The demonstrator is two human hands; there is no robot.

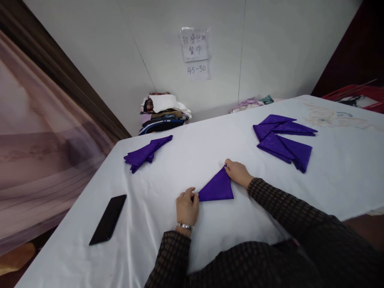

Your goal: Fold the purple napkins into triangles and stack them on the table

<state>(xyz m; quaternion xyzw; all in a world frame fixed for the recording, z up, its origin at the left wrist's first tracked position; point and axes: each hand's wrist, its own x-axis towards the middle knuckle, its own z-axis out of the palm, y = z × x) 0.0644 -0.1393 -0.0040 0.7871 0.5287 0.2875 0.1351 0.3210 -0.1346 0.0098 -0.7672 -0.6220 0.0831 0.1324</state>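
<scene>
A purple cloth napkin point(218, 187), folded into a triangle, lies on the white-covered table point(168, 224) in front of me. My right hand point(237, 171) pinches its upper corner between thumb and fingertips. At the napkin's left point is my left hand point(187, 206), fingers curled and closed on that tip; the exact grip is partly hidden. Off to the left lies a bundle of folded purple napkins point(147, 154). More folded purple napkins point(283, 140) overlap one another at the right.
A black phone point(108, 219) rests on the left side of the table. Stacked clothes point(165, 112) stand behind the table's far edge, by the wall with a handwritten paper sign point(195, 46). Pinkish curtains point(45, 140) hang at left. A red basket point(351, 94) is at far right.
</scene>
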